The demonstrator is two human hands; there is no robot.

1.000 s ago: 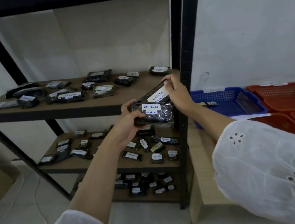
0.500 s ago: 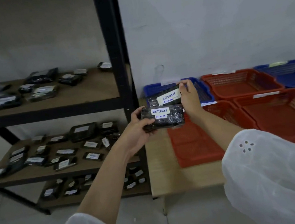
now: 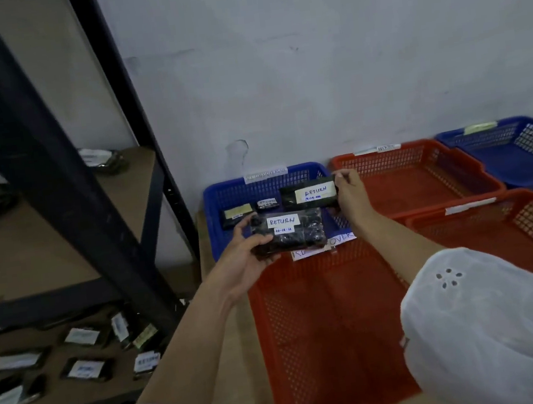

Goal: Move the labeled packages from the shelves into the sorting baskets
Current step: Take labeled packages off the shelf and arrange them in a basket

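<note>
Illegible label (image 3: 265,174) on blue basket (image 3: 213,221)

Parcel-sorting storeroom: black steel shelving (image 3: 67,206) holding labelled packages (image 3: 83,370) left of the left hand (image 3: 244,265); tagged plastic baskets (image 3: 327,328) beneath it.

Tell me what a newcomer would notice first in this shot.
Two black packages with white RETURN labels sit at centre frame. The left hand grips the nearer package, and the right hand pinches the farther package in front of the blue basket. A large red basket fills the foreground. A black shelf post slants across the left, with more labelled shelf packages below.
</note>
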